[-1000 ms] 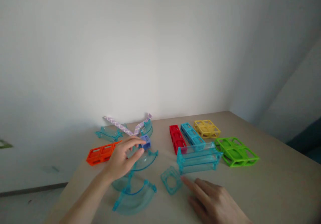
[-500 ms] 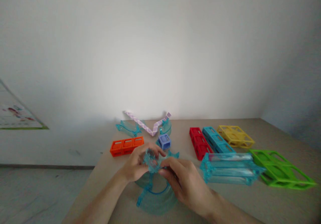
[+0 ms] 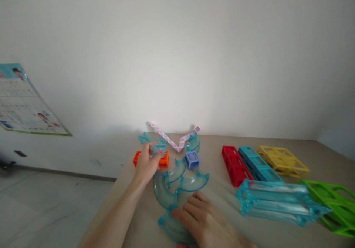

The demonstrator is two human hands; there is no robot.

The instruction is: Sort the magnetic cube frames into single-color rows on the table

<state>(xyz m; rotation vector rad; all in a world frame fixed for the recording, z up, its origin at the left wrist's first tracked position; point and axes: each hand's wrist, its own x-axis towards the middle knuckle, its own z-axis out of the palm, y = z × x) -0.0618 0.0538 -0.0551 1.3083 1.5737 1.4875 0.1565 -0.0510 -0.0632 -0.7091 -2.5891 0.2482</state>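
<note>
My left hand (image 3: 148, 161) is closed around a small translucent blue connector piece (image 3: 158, 148), raised over the orange three-window block (image 3: 164, 160). My right hand (image 3: 201, 216) is low at the front, its fingers bent over the edge of a translucent blue curved track piece (image 3: 174, 227); the thumb is mostly hidden. Just beyond lie more curved track pieces: one bending on the left (image 3: 162, 190), a short one (image 3: 176, 172) and another (image 3: 194, 182) to the right. A small lavender cube frame (image 3: 192, 160) stands behind them.
Right of centre lie a red block (image 3: 235, 166), a blue block (image 3: 259, 164), a yellow frame (image 3: 283, 161) and a green frame (image 3: 332, 203). A bundle of clear blue tubes (image 3: 280, 201) lies before them. A lilac zigzag strip (image 3: 179, 147) rests near the wall.
My hands have parted: the left moved forward and left with the connector piece, the right down onto the curved track. The view has shifted left, and the track pieces show more fully.
</note>
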